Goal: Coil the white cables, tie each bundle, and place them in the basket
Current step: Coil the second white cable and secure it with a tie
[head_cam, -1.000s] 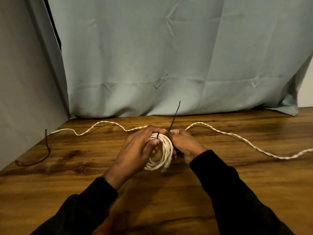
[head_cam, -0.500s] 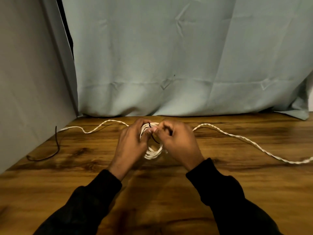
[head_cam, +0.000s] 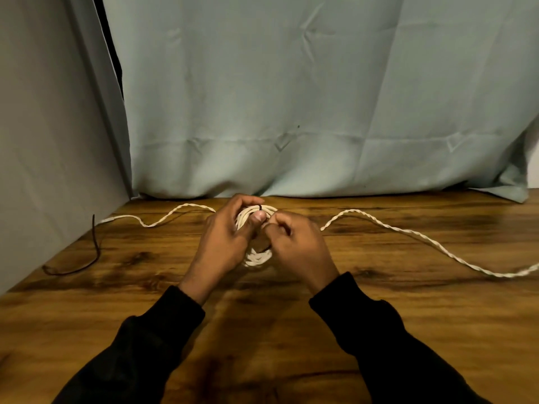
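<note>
Coiled cable: a white twisted cable wound into a round bundle (head_cam: pixel 256 256), held upright between both hands just above the brown wood-grain table (head_cam: pixel 408 301), near its far middle.
Left hand: the left hand (head_cam: pixel 223 243) is curled around the bundle's left side, thumb pressed across the top strands.
Right hand: the right hand (head_cam: pixel 297 246) has its fingers closed against the bundle's right side; what it pinches is hidden.
Tie: a thin black tie (head_cam: pixel 259 206) shows as a short arc over the top of the bundle, beside the left thumb.
Loose cable: a second white twisted cable (head_cam: pixel 408 232) lies in waves across the table behind the hands.
Spare tie: another thin black tie (head_cam: pixel 94 249) lies bent at the table's left edge.
Backdrop: a pale blue cloth (head_cam: pixel 291 97) hangs behind.
</note>
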